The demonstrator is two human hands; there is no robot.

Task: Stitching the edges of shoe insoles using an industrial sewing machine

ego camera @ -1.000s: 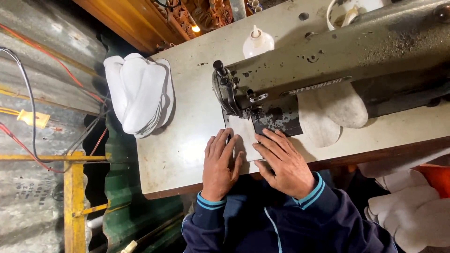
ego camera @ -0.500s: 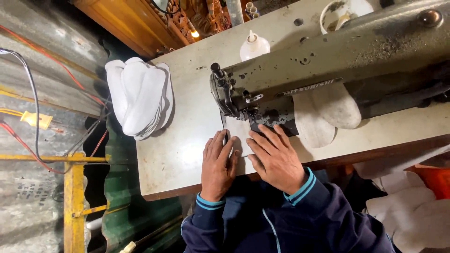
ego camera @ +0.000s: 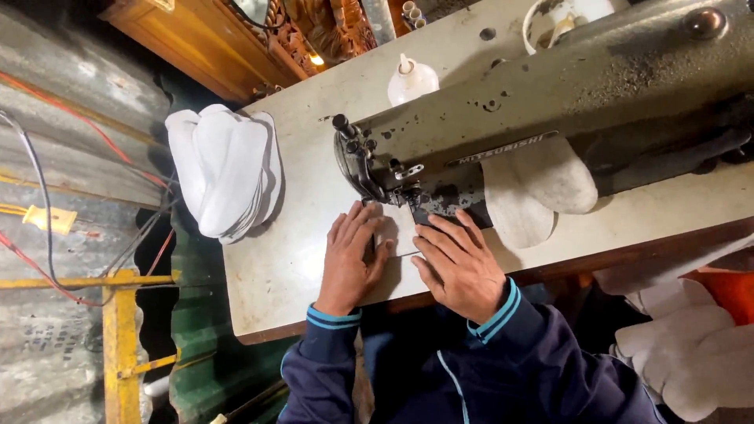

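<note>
A dark, worn sewing machine (ego camera: 565, 110) stands on a pale table (ego camera: 298, 259). Under its needle end lies a small white fabric piece (ego camera: 402, 235). My left hand (ego camera: 353, 255) lies flat on the table at the left of this piece, fingers spread and pressing its edge. My right hand (ego camera: 459, 263) rests flat on the piece's right side, fingertips close to the presser foot. Both wrists wear dark blue sleeves with light blue cuffs. Most of the fabric piece is hidden by my hands.
A stack of white cut fabric pieces (ego camera: 228, 173) sits at the table's left end. More white pieces (ego camera: 534, 192) hang under the machine arm. A white oil bottle (ego camera: 412, 78) stands behind. White gloves (ego camera: 691, 345) and an orange thing lie lower right. Yellow metal frame (ego camera: 122, 330) at left.
Both hands have slid the fabric piece a little further under the needle end. The camera has tilted slightly.
</note>
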